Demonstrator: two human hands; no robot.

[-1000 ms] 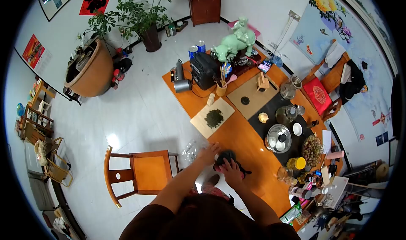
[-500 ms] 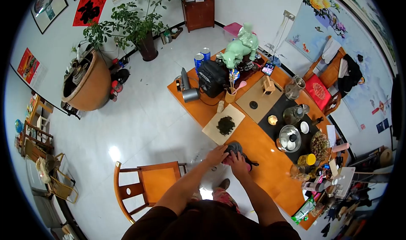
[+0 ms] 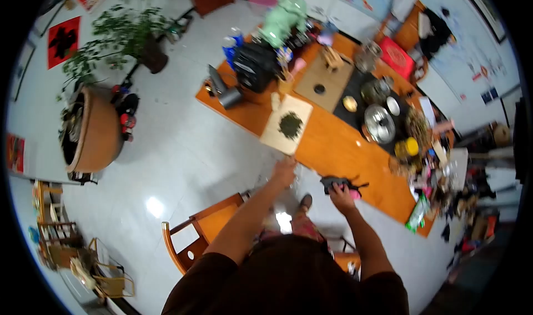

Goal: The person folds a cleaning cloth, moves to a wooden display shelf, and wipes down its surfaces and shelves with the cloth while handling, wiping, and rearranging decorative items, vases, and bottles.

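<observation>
Soft bundle: a soft-looking dark grey bundle [image 3: 332, 180] with a bright pink part and a thin black strap [image 3: 362, 185] is sitting at the near edge of the worktop, under the right hand.
Right hand: the right hand [image 3: 342, 197] is grasping the bundle, its fingers curling over the grey and pink side.
Left hand: the left hand [image 3: 284, 172] is reaching to the worktop's near edge, just below the board and apart from the bundle; blur is hiding the fingers, so whether they are closing on anything I cannot tell.
Worktop: the long orange-brown wooden worktop [image 3: 355, 162] is running diagonally in front of the person.
Board and leaves: a pale rectangular board [image 3: 272, 136] is lying near that edge, bearing a loose dark green heap of leaves [image 3: 290, 125].
Far side: a round silvery metal bowl [image 3: 392, 127] is standing on a black runner, with a yellow-lidded jar [image 3: 411, 146] near it.
Far end: a black bag [image 3: 255, 68] is standing beside a grey hair dryer [image 3: 222, 90]; a pale green glossy statue [image 3: 284, 19] is rising behind them.
Floor: an orange-brown wooden chair [image 3: 220, 218] is standing on white tiles to the left.
</observation>
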